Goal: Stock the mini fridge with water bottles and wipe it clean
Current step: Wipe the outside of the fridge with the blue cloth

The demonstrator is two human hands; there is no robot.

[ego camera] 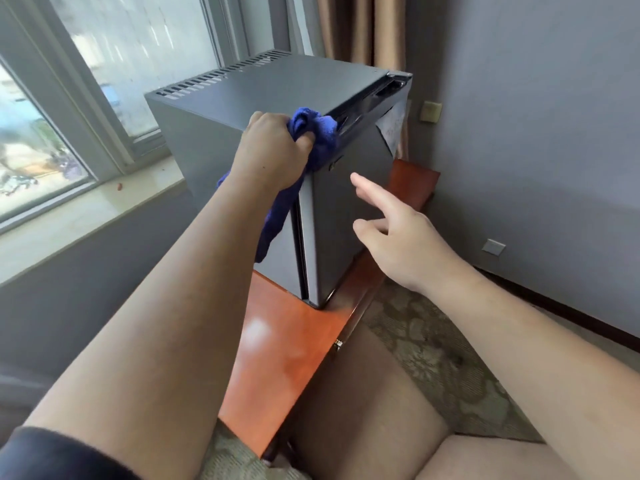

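While the left hand (273, 147) grips a bunched blue microfibre cloth (313, 133) against the top front corner of the dark grey box-shaped mini fridge (263, 88), the right hand (391, 233) hovers near the shut door with fingers loosely spread, holding nothing. Fridge sits on a glossy reddish wooden cabinet (277, 341) beside the window (104, 64). No water bottles in view. Judgement: wipe stage; flatten cloth, steady the fridge with the free hand, work along the top edge.
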